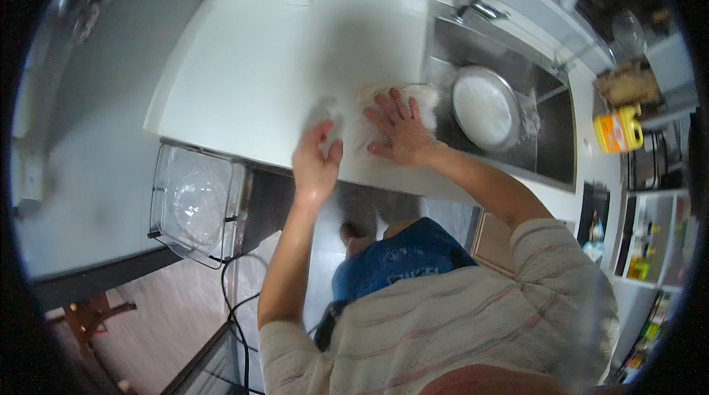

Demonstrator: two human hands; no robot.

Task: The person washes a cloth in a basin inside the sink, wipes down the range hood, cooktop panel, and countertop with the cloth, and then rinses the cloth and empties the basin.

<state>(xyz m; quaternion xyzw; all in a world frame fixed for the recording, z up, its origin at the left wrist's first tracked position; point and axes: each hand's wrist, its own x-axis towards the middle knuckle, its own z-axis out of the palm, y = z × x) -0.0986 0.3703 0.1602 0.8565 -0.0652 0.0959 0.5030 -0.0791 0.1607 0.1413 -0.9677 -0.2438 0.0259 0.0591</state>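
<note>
My right hand (400, 132) lies flat with spread fingers on a pale cloth (424, 97) on the white countertop (249, 79), beside the sink. My left hand (318, 159) is at the counter's front edge, palm turned inward, fingers slightly curled and apart, with nothing in it. To the right of the cloth, a round metal basin (483, 108) with white, foamy-looking contents stands in the dark sink (554, 140). The picture is somewhat blurred, so the cloth's exact outline is hard to tell.
A faucet (490, 10) rises behind the sink. Right of it stands a yellow jug with an orange label (617, 130). A wire rack with a clear plastic container (194, 201) hangs below the counter's left front edge. A black cable (226, 290) runs beneath it.
</note>
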